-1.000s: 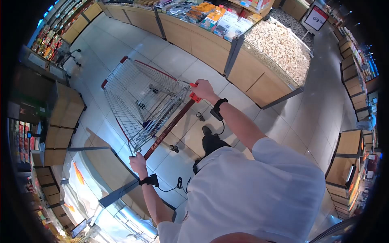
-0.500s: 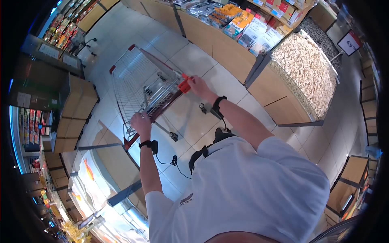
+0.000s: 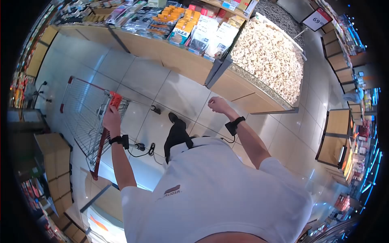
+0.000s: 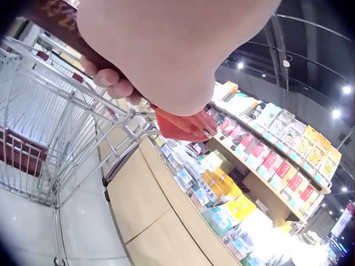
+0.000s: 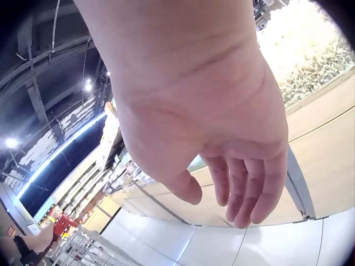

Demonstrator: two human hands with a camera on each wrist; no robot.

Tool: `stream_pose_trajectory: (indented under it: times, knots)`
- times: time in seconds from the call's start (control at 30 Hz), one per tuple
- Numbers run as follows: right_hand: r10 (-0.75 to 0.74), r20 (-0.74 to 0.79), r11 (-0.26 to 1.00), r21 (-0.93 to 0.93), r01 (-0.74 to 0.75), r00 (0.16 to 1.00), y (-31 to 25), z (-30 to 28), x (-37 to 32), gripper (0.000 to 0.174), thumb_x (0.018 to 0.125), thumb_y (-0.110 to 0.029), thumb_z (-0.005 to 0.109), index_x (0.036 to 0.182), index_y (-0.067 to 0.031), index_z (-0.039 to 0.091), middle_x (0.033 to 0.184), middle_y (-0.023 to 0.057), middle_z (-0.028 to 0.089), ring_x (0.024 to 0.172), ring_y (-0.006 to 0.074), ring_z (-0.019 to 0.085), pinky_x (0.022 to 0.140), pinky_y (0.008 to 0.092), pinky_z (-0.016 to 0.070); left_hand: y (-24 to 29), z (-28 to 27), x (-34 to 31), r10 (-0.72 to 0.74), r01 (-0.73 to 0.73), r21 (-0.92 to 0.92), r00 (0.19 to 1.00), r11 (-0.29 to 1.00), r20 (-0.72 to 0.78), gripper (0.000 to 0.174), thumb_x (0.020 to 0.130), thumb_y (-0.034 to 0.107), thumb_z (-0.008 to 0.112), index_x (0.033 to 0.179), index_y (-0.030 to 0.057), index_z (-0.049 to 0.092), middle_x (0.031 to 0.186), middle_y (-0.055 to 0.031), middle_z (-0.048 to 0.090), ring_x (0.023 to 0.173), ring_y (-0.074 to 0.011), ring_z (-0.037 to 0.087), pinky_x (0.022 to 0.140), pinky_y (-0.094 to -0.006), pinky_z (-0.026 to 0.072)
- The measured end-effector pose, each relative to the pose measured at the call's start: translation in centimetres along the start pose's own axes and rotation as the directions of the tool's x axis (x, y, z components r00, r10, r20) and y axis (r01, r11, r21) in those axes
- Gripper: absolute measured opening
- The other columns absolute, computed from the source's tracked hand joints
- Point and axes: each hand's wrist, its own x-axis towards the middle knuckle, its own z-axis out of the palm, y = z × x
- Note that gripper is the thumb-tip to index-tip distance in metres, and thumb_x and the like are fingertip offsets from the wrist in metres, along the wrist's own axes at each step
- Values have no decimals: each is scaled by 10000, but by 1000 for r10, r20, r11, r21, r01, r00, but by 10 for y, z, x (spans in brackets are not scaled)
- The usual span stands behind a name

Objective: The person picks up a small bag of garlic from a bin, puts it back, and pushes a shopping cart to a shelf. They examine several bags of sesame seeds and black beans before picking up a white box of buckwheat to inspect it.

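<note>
A wire shopping cart (image 3: 83,117) stands at the left in the head view, its dark red handle bar (image 3: 99,153) carrying a red-orange piece (image 3: 115,99) at the far end. My left hand (image 3: 111,121) grips the bar close to that piece. In the left wrist view, the fingers (image 4: 113,83) of that hand curl round the bar, and the red piece (image 4: 186,126) shows past the palm. My right hand (image 3: 219,105) is off the cart, in the air before the display counter. The right wrist view shows this hand (image 5: 211,127) hanging with loosely bent fingers, holding nothing.
A bin of pale dried goods (image 3: 269,56) with a price sign (image 3: 317,19) stands at the upper right. Packaged goods (image 3: 182,30) line the wooden counter (image 3: 162,50). Wooden crates (image 3: 54,162) are at the left, a lit case (image 3: 103,222) at the lower left. Tiled floor (image 3: 142,77) lies between.
My right hand has let go of the cart handle and moved right. My left hand has shifted along the bar to the red piece, and the cart now appears further left and turned.
</note>
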Motion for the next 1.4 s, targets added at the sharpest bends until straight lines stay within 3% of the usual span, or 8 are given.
stream_pose_trajectory:
  times: [0.1, 0.13, 0.33, 0.9, 0.97, 1.1, 1.23, 1.4]
  knots:
    - [30, -183, 998, 65, -18, 983, 12, -12, 32, 275, 831, -242, 645, 958, -25, 757, 902, 190, 752, 841, 327, 731, 802, 416, 581, -7, 18, 48, 7, 0, 103, 998, 995, -65, 594, 1015, 469, 371, 837, 55, 757, 781, -230, 710, 754, -467, 691, 686, -582, 541]
    - [-4, -267, 996, 83, 26, 964, 18, -14, 42, 245, 880, -177, 651, 1025, 8, 719, 819, 101, 726, 693, 170, 714, 633, 327, 574, -8, 19, 61, -5, 14, 119, 997, 993, -78, 598, 1014, 461, 368, 825, 43, 753, 791, -232, 712, 755, -463, 692, 681, -584, 541]
    - [138, -613, 984, 175, -38, 778, -29, -71, 55, 211, 839, -168, 669, 958, -11, 745, 854, 176, 749, 814, 307, 746, 771, 383, 586, 11, 6, 133, -93, 98, 69, 993, 993, -68, 675, 1007, 479, 348, 853, -51, 735, 851, -266, 710, 801, -485, 679, 724, -582, 539]
    - [181, -654, 980, 60, -188, 734, -44, -153, 244, 602, 817, -236, 693, 1342, 36, 577, 1305, 265, 626, 1230, 391, 606, 1037, 427, 493, -28, 74, 239, -10, 35, 501, 999, 865, -52, 437, 987, 348, 470, 1104, -26, 663, 863, -219, 706, 771, -494, 666, 717, -594, 519]
    - [167, -606, 983, 42, -178, 778, -57, -172, 256, 672, 785, -154, 625, 1401, 73, 477, 1491, 307, 432, 1261, 454, 550, 1041, 455, 491, 13, 68, 241, -326, 330, -25, 912, 943, -251, 481, 921, 311, 595, 1259, -28, 548, 1046, -239, 656, 965, -471, 656, 776, -574, 526]
    - [136, -705, 990, 77, -115, 696, -53, -187, 282, 722, 778, -98, 633, 1443, 81, 420, 1485, 299, 441, 1336, 450, 485, 1130, 426, 423, 92, 79, 242, -331, 374, 69, 881, 925, -337, 589, 855, 316, 671, 1303, -26, 497, 1223, -287, 563, 1143, -466, 572, 891, -559, 497]
    - [188, -574, 968, -29, -249, 797, -40, -195, 295, 674, 794, -88, 599, 1433, 58, 440, 1523, 252, 421, 1236, 414, 585, 1042, 451, 500, 244, 59, 238, 335, -335, 26, 926, 942, -173, 506, 796, 173, 738, 1231, -23, 568, 1204, -266, 564, 1159, -444, 532, 1014, -524, 422]
    - [259, -588, 950, 12, -311, 767, -72, -205, 280, 577, 823, -93, 612, 1376, 27, 503, 1457, 228, 484, 1170, 427, 615, 1014, 473, 517, 388, 110, 250, 719, -497, -614, 673, 613, 172, 332, 827, 83, 709, 1133, -8, 614, 1114, -192, 620, 1057, -384, 595, 935, -451, 482]
